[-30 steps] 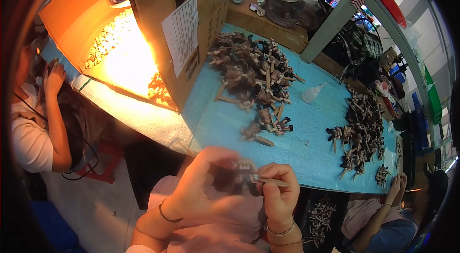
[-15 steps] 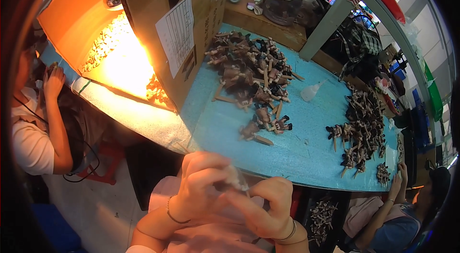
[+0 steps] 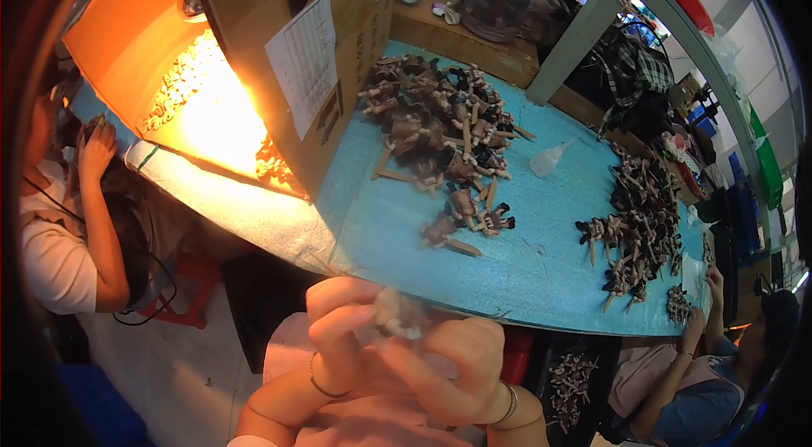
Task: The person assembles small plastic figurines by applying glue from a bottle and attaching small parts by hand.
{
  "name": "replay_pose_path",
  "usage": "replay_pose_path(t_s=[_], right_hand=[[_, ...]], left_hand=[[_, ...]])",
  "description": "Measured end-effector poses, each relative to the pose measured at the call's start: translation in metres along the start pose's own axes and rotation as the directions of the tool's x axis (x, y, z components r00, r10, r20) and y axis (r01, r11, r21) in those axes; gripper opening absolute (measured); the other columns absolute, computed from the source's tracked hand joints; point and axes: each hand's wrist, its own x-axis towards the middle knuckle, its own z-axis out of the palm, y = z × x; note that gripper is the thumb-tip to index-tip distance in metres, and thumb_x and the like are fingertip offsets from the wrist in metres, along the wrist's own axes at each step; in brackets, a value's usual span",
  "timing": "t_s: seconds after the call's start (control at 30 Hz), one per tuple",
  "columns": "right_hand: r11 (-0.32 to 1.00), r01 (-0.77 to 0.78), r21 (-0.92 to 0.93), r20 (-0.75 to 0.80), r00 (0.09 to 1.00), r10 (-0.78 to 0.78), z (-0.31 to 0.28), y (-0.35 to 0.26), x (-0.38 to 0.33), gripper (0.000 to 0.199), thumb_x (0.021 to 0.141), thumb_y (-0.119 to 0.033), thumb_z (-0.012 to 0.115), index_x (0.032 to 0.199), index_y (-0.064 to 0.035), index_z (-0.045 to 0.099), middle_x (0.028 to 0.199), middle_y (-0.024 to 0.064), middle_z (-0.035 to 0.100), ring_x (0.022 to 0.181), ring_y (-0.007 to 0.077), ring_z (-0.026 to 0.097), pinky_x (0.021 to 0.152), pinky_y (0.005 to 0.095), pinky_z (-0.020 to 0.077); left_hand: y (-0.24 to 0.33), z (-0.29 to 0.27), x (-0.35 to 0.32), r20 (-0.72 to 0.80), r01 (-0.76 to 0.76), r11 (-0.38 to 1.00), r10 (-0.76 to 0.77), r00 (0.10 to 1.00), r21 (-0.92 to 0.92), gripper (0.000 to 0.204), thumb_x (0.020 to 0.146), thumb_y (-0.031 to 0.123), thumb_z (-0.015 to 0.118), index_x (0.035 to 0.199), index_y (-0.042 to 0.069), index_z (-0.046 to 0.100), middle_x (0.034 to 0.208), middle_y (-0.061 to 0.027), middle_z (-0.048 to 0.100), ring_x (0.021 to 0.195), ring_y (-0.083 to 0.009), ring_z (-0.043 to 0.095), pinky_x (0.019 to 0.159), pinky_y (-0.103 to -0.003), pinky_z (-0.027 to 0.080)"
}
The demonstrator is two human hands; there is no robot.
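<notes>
Close to my body, below the table's front edge, both hands are together around a small pale figure piece [image 3: 397, 313], whose outline is partly blurred. My left hand [image 3: 340, 337] is closed, its thumb and fingers pinching the piece from the left. My right hand [image 3: 457, 367] is also closed, fingers bent, its tips at the whitish lower end of the piece; what lies between them is hidden. Beyond my hands, a few brown-and-black toy figures [image 3: 463, 203] with flat tan sticks lie in front of a larger heap of figures [image 3: 423, 121] on the blue tabletop [image 3: 541, 278].
A white nozzle bottle [image 3: 545, 159] stands mid-table. Another figure pile [image 3: 643, 210] lies right, near a co-worker's hands [image 3: 706, 303]. At left, a cardboard box [image 3: 292, 41] encloses a lamp-lit pile; another co-worker's hand [image 3: 97, 151] is beside it. A dark tray [image 3: 573, 383] holds loose pieces below.
My hands have shifted slightly left. The left fingers have lifted and turned, so more of the pale piece shows between my hands. The figures on the table have stayed put.
</notes>
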Motion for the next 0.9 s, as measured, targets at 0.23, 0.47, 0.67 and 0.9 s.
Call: replay_pose_path(t_s=[0.23, 0.47, 0.67, 0.9], right_hand=[[0.986, -0.066, 0.153, 0.070, 0.996, 0.056, 0.010, 0.021, -0.012, 0.041, 0.068, -0.013, 0.062, 0.109, -0.0095, 0.061, 0.089, 0.0058, 0.051, 0.077, 0.0201, 0.053, 0.065, 0.0316, 0.0435], [0.867, -0.324, -0.377, -0.256, 0.937, 0.239, -0.027, 0.136, -0.034, 0.044, 0.070, 0.007, 0.053, 0.109, -0.0096, 0.061, 0.079, 0.0079, 0.052, 0.075, 0.0244, 0.049, 0.068, 0.0366, 0.0385], [0.362, -0.382, -0.850, -0.329, 0.923, 0.202, -0.138, 0.249, -0.068, 0.035, 0.074, -0.005, 0.060, 0.109, -0.0069, 0.058, 0.086, 0.0110, 0.052, 0.080, 0.0282, 0.050, 0.069, 0.0384, 0.0376], [0.765, -0.319, -0.559, -0.141, 0.946, 0.292, -0.078, 0.218, -0.019, 0.049, 0.074, -0.019, 0.068, 0.115, -0.0001, 0.049, 0.109, 0.0196, 0.052, 0.098, 0.0343, 0.052, 0.084, 0.0423, 0.0402]], left_hand=[[-0.004, 0.012, 0.004, 0.054, -0.049, 0.990, 0.042, 0.998, 0.132, 0.044, 0.069, 0.013, 0.071, 0.104, 0.009, 0.044, 0.105, -0.0134, 0.050, 0.087, -0.0243, 0.046, 0.073, -0.033, 0.041], [-0.003, 0.043, -0.002, 0.436, 0.148, 0.954, -0.253, 0.864, 0.261, 0.061, 0.066, 0.001, 0.069, 0.121, 0.002, 0.043, 0.122, -0.0181, 0.045, 0.107, -0.0336, 0.046, 0.092, -0.039, 0.036], [-0.024, 0.031, 0.026, 0.460, -0.013, 0.948, -0.142, 0.876, 0.318, 0.043, 0.067, -0.001, 0.060, 0.110, 0.003, 0.053, 0.119, -0.0167, 0.048, 0.105, -0.0344, 0.047, 0.088, -0.040, 0.038], [-0.064, 0.034, 0.074, 0.585, -0.332, 0.889, 0.093, 0.806, 0.317, 0.024, 0.071, 0.004, 0.054, 0.095, 0.009, 0.058, 0.110, -0.0096, 0.054, 0.102, -0.0274, 0.051, 0.085, -0.037, 0.040]])
